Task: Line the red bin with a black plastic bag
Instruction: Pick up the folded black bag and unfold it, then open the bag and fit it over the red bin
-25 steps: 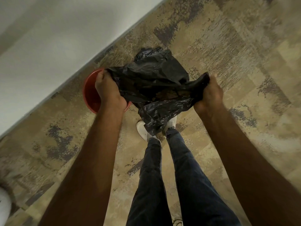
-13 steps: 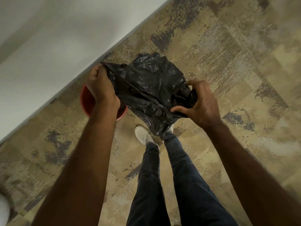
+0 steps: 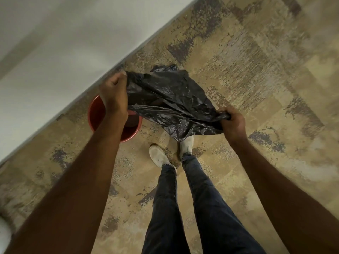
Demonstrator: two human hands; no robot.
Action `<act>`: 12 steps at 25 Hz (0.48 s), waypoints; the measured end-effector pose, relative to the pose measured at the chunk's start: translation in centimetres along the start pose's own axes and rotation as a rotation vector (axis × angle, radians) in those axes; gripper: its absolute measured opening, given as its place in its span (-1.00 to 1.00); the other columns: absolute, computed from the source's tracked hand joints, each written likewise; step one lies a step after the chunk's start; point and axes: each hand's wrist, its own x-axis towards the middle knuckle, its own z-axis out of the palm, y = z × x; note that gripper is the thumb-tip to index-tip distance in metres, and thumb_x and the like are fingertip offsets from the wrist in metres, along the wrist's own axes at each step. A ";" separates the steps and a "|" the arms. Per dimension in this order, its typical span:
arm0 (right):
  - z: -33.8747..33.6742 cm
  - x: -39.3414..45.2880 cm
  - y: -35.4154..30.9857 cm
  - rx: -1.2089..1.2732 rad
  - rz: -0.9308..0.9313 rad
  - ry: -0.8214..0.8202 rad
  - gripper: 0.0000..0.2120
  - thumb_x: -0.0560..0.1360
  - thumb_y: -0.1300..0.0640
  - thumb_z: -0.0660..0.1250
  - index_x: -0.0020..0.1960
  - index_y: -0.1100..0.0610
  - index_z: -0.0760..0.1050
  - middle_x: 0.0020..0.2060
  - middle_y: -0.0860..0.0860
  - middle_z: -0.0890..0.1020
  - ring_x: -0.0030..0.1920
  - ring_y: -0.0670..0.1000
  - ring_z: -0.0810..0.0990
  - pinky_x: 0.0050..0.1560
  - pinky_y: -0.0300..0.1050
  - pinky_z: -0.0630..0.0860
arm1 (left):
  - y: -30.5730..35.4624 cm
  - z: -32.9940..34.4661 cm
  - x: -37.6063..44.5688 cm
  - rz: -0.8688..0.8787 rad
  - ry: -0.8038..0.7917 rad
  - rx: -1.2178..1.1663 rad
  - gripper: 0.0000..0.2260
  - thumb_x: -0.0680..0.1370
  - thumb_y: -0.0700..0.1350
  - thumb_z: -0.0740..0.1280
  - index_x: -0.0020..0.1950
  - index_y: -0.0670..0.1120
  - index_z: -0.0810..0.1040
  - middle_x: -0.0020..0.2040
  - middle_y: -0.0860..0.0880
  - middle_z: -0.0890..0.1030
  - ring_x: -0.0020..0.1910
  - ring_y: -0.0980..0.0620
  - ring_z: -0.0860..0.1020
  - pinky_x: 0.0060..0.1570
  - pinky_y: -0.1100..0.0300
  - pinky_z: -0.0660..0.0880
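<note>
Black plastic bag point(image 3: 172, 103): crumpled, glossy film, held in the air above the floor and stretched between both hands. One gathered edge sits in the left fist at upper left, another in the right fist at lower right. The slack middle sags toward the person's feet, its lowest fold hanging in front of the right shoe. A loose flap sticks up at the far edge. The bag is not in the bin.

Left hand point(image 3: 114, 94): fingers curled tight into a fist around the bag's edge, knuckles toward the wall. The hand and forearm hang over the bin's opening and hide part of it.

Right hand point(image 3: 233, 123): fingers closed, pinching a bunched corner of the bag, thumb side up.

Red bin point(image 3: 95, 114): round, open top, standing on the floor close to the base of the wall, left of the feet. What shows of its inside holds no liner.

White shoes point(image 3: 158, 155): two, on the floor just right of the bin, below dark blue jeans point(image 3: 183, 208).

Floor point(image 3: 256, 70): patchy tan and grey patterned surface.

Wall point(image 3: 55, 43): pale, plain, running diagonally across the upper left.
</note>
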 end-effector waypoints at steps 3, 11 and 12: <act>0.0 1.7 -1.5 0.315 0.277 0.122 -0.78 0.67 0.32 0.20 0.07 0.17 0.63 -0.13 -0.01 0.73 -0.19 -0.05 0.75 -0.23 -0.13 0.69 | -0.7 1.2 -0.9 0.031 -0.223 0.107 -0.91 0.56 0.09 0.44 0.02 0.14 0.66 -0.05 0.05 0.75 -0.04 0.03 0.74 0.04 -0.03 0.70; -1.8 9.1 -14.7 0.181 -0.016 0.395 -0.73 0.65 0.33 0.16 0.00 0.00 0.52 0.03 0.00 0.63 0.11 0.00 0.62 0.21 -0.01 0.63 | 4.7 7.7 -0.3 0.184 -0.116 0.385 -0.79 0.66 -0.08 0.32 -0.12 -0.14 0.61 -0.28 0.05 0.52 -0.32 0.32 0.53 -0.39 0.49 0.32; -2.4 9.3 -17.0 0.185 -0.144 0.434 -0.72 0.62 0.36 0.17 -0.02 0.01 0.49 0.01 -0.01 0.62 0.07 -0.04 0.60 0.21 -0.03 0.62 | 7.0 8.4 -0.3 0.285 -0.030 0.333 -0.74 0.67 -0.10 0.31 -0.21 -0.11 0.52 -0.35 0.11 0.43 -0.42 0.37 0.44 -0.42 0.49 0.29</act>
